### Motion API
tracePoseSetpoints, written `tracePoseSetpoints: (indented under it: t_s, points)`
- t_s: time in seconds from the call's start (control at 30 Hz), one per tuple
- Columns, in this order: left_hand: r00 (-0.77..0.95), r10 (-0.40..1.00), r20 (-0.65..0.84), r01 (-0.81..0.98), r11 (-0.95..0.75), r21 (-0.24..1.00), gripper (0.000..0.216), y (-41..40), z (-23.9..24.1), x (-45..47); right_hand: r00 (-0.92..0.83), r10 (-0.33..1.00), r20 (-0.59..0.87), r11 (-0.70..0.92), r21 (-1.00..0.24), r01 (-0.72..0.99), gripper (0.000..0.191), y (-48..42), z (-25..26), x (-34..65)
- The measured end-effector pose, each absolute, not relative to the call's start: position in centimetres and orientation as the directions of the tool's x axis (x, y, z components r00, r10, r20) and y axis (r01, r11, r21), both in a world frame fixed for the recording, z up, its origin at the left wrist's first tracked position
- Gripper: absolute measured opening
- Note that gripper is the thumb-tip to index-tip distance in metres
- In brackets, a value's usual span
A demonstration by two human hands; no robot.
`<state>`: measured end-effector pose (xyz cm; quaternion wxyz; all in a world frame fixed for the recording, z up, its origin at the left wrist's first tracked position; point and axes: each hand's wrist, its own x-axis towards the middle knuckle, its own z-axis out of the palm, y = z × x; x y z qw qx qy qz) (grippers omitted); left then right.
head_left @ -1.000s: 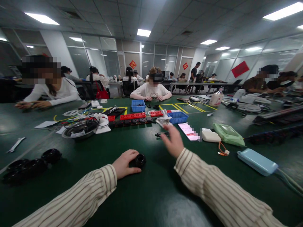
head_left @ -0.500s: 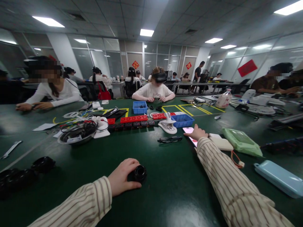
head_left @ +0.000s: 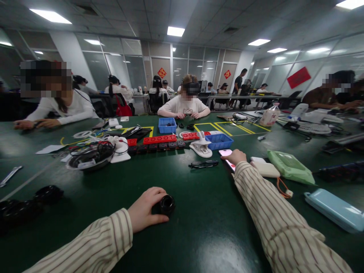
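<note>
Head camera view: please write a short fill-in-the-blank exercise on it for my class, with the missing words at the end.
1. The left hand curls around a round part coloured ____.
2. The right hand is at the phone, which lies on a table coloured ____.
3. In the picture, the glasses lie to the ____ of the phone.
4. The tray beside the white clip is ____.

Missing words: black; green; left; blue.

Black hollow cylinder (head_left: 167, 205): was glossy and rested on the green counter (head_left: 199, 220), its round opening in view.
Smartphone (head_left: 225, 152): lay flat, farther off to the right, its pinkish screen lit, face up and partly covered.
</note>
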<state>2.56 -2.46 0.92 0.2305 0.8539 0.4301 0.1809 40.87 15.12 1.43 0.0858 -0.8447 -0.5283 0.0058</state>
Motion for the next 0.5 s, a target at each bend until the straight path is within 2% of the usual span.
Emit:
tracePoseSetpoints:
  t_s: [0.1,0.23,0.33,0.4,0.43,0.5]
  points:
    - [0.561,0.820,0.118,0.651,-0.524,0.549,0.042,-2.5,0.8,2.6,0.469,0.877,0.102,-0.453,-0.148,0.879,0.079,14.9,1.5,40.5]
    - [0.569,0.812,0.129,0.647,-0.539,0.540,0.042,-2.5,0.8,2.5,0.473,0.875,0.097,-0.456,-0.158,0.876,0.075,14.7,1.4,40.2]
    - [0.566,0.815,0.122,0.652,-0.533,0.538,0.042,-2.5,0.9,2.5,0.496,0.861,0.114,-0.470,-0.194,0.861,0.094,14.2,1.9,40.2]
    - [0.561,0.820,0.113,0.658,-0.524,0.541,0.042,-2.5,0.9,2.5,0.521,0.828,0.207,-0.457,-0.291,0.841,0.101,13.5,3.0,39.8]
    - [0.559,0.822,0.111,0.659,-0.522,0.541,0.041,-2.5,0.9,2.5,0.524,0.802,0.288,-0.415,-0.362,0.835,0.096,12.8,3.7,39.3]
    - [0.564,0.817,0.117,0.655,-0.529,0.539,0.041,-2.5,0.9,2.5,0.470,0.734,0.490,-0.213,-0.491,0.845,0.072,10.8,5.3,37.1]
